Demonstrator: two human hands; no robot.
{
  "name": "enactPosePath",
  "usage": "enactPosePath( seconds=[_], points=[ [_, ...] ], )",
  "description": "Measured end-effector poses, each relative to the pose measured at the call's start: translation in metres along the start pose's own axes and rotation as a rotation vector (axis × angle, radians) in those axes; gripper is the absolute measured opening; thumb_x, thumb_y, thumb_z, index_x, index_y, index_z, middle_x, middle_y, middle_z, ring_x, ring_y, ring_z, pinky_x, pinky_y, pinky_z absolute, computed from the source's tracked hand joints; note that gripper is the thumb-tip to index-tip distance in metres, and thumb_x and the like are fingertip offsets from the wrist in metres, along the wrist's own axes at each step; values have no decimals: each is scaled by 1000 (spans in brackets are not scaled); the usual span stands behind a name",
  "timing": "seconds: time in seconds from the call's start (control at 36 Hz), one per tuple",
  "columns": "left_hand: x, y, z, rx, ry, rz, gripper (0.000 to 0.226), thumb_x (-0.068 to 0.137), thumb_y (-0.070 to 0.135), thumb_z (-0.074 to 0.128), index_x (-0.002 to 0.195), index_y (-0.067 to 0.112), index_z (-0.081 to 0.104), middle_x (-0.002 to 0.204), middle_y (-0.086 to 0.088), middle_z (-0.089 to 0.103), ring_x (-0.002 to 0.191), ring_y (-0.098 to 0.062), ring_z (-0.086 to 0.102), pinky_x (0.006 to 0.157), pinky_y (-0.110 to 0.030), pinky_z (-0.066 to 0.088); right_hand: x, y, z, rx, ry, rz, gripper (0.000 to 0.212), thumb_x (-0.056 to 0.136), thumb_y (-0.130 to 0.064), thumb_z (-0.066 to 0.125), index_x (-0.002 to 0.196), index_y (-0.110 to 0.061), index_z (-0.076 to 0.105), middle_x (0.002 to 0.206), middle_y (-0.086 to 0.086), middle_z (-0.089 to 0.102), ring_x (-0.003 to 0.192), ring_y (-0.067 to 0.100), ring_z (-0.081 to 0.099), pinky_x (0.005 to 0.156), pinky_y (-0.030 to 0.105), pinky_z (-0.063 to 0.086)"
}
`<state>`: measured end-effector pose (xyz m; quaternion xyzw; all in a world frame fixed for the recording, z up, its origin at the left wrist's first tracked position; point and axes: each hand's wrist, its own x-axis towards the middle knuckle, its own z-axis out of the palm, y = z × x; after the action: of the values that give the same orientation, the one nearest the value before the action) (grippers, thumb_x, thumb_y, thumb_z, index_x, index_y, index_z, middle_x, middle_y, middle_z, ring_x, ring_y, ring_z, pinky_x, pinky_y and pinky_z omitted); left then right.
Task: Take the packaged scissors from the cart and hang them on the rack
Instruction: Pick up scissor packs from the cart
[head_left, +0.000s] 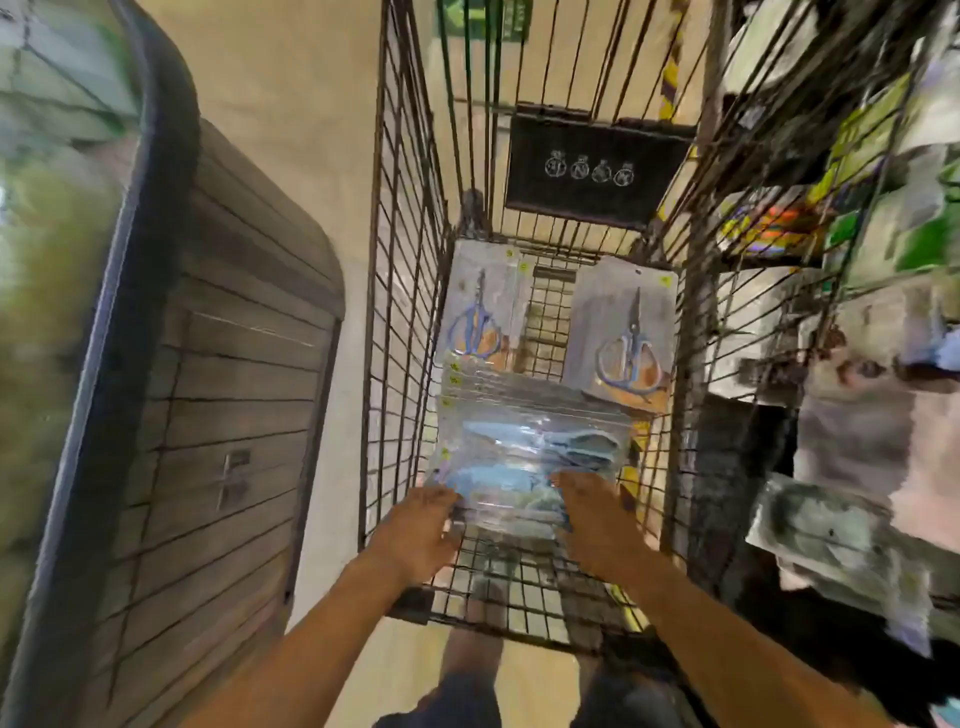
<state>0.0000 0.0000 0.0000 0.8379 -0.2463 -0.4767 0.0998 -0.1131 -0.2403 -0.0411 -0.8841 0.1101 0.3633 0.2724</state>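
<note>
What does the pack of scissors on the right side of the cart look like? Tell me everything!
The pack of scissors is a flat card under clear shiny plastic, with a small yellow sticker near its top corner. The scissors inside have dark pointed blades aimed away from the person and big bluish loop handles over an orange patch. It lies in the wire cart, against the right wall. Its near edge seems to overlap the fanned stack of packs. Neither hand touches it.

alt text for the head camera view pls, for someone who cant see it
Both of a person's hands, left hand and right hand, reach into a wire cart and touch the near end of a stack of packaged scissors. Two more scissor packs lie farther in, and a blurred rack of hanging goods stands to the right.
</note>
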Motion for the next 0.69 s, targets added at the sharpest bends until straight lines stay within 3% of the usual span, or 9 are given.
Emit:
enactPosePath(
  seconds=[0.11,0.39,0.44,0.53,0.61,0.69],
  points=[
    [7,-6,9,14,-8,-28,43,102,33,55,145,25,55,151,1,53,140,-22,44,115,-29,36,12,8,8,-170,18,-36,81,91,-25,59,162,-19,19,165,2,25,148,24,27,121,33,21],
    [0,1,9,-14,8,-11,41,105,31,54,145,23,56,150,4,53,143,-17,40,117,-26,34,13,5,10,-219,9,-49,82,85,-42,69,153,-16,31,150,3,37,143,25,28,118,34,29],
    [-9,8,0,-69,18,-12,33,105,28,54,136,19,62,141,1,58,136,-17,47,111,-28,39,5,2,7,-195,17,-38,81,82,-52,69,148,-16,37,147,4,39,143,26,27,119,36,28],
    [-25,21,-15,-136,17,-15,21,107,26,51,109,13,67,107,-4,65,111,-24,62,92,-34,50,-11,-7,-4,-76,23,-25,83,74,-52,77,143,-19,45,144,2,40,146,26,24,118,34,30],
    [-42,32,-27,-176,6,-21,22,108,27,49,94,19,63,90,4,59,88,-19,60,73,-29,43,-31,-17,-18,57,92,-32,79,69,-47,85,136,-17,58,138,4,49,140,28,34,109,31,35],
    [-54,39,-35,-275,-30,-74,19,105,24,53,105,14,69,107,-3,71,100,-22,65,83,-29,48,-52,-29,-35,226,170,30,77,67,-46,85,134,-24,56,125,-3,47,127,21,43,90,27,40]
  ],
)
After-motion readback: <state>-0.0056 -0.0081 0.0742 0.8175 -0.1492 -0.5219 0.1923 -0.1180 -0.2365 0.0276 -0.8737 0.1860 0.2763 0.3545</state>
